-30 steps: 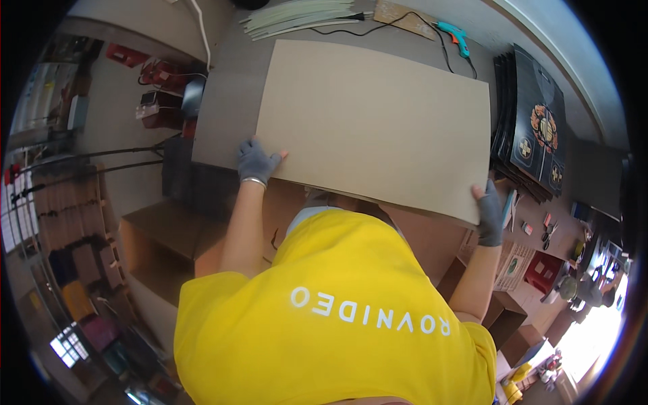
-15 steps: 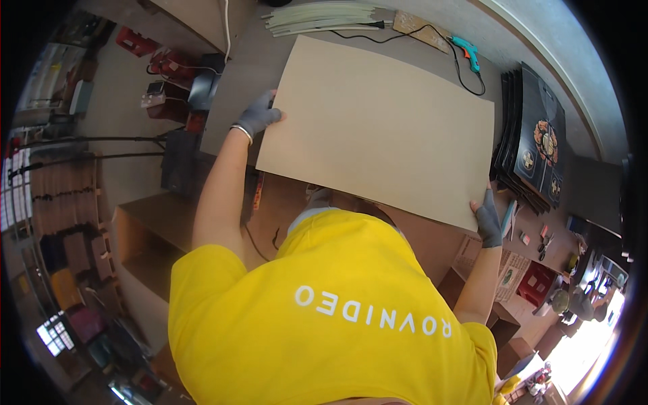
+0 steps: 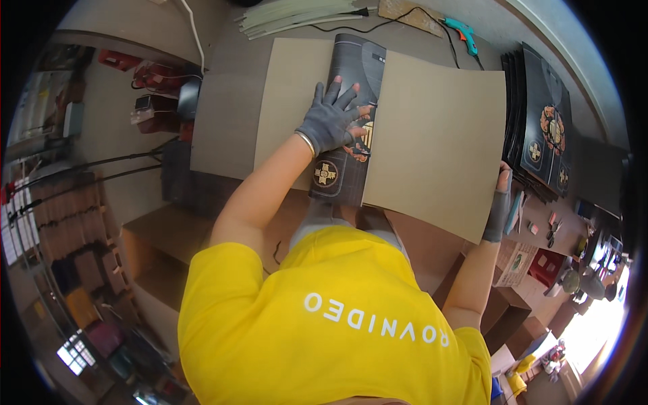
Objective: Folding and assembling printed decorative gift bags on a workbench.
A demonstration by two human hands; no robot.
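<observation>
A large brown cardboard sheet [image 3: 439, 128] lies before me, plain side up on its right part. Toward its left is a narrow black printed panel [image 3: 332, 190] with gold and orange designs, seemingly the sheet's printed side folded over. Across this panel rests my left hand [image 3: 331, 120] in a grey fingerless glove, open with fingers spread. Plain brown board [image 3: 287, 101] shows left of the panel; I cannot tell if it is a separate sheet beneath. My right hand [image 3: 499, 202], also gloved, grips the right edge, its thumb showing and its other fingers hidden.
A stack of black printed sheets [image 3: 543, 128] stands right of the cardboard. Behind lie a teal glue gun [image 3: 462, 35] with its black cord, and pale glue sticks [image 3: 287, 17]. Scissors [image 3: 554, 233] lie on the table [image 3: 226, 128] at right. An open carton [image 3: 162, 236] is lower left.
My left hand has left the sheet's left edge and moved right onto the black panel, which now shows as folded over. My right hand stays at the right edge, slightly farther right and up.
</observation>
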